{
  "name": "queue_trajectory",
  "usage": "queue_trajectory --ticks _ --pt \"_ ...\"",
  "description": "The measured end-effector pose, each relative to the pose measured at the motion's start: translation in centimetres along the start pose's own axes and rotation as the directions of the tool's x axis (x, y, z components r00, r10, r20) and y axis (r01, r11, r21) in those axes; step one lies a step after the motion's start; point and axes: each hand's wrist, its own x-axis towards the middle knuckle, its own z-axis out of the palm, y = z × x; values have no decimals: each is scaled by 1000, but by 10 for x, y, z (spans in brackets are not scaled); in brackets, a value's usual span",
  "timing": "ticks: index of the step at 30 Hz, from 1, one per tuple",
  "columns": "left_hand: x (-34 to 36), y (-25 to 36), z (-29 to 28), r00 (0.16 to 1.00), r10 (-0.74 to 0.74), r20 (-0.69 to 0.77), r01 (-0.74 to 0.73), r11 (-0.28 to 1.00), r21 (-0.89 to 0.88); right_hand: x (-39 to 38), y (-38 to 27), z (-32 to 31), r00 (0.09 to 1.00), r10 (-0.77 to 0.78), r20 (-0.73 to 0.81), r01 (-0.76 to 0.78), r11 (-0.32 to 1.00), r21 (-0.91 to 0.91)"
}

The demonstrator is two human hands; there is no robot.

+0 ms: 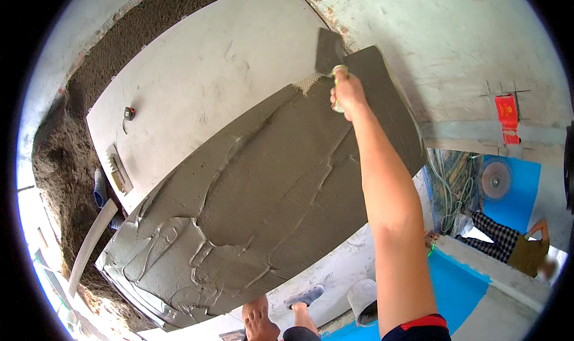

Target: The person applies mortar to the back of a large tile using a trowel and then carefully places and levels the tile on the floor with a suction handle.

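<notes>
We recorded one large pale panel (pixel 209 72), bare at upper left. Across its lower right lay a broad coat of grey paste (pixel 287 179), ridged toward the left end. Beyond the panel's lower edge we noted one pale bucket (pixel 360 294). One wide-bladed scraper (pixel 329 49) was at the coat's upper border, its handle wrapped by the closed right grip (pixel 348 94). One flat trowel (pixel 122 176) lay on the bare portion. The left grip (pixel 258 320) showed low down, curled; its contents we could not tell. One small tape measure (pixel 129 113) lay near the trowel.
</notes>
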Motion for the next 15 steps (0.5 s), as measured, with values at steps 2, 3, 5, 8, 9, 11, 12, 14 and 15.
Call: queue_trajectory --ticks 2,3,5,8,9,11,12,14,15 --pt "2 2 -5 1000 8 -3 -8 1000 -14 -24 4 9 996 -7 93 3 999 45" --pt "2 4 -10 998 -26 57 25 1000 10 -41 8 9 989 -17 144 11 999 41" --pt "6 15 -23 981 -91 168 83 995 53 -80 14 5 986 -26 165 21 999 37" --pt "4 18 -23 974 -141 175 141 990 12 -110 24 -14 999 36 -13 -37 995 -93" --pt "3 15 -20 969 -153 196 144 988 55 -112 26 -19 995 57 -86 -70 986 -154" --pt "9 10 -12 958 -160 238 130 982 138 -100 22 -30 992 74 -100 -94 974 -204" --pt "7 10 -12 954 -171 247 146 983 114 -91 22 -27 990 105 -91 -122 971 -204" --pt "6 17 -19 946 -176 273 164 984 65 -78 18 -14 998 60 -10 -60 975 -214" --pt "6 20 -22 954 -155 255 143 988 66 -73 14 -1 998 43 39 -35 981 -188"
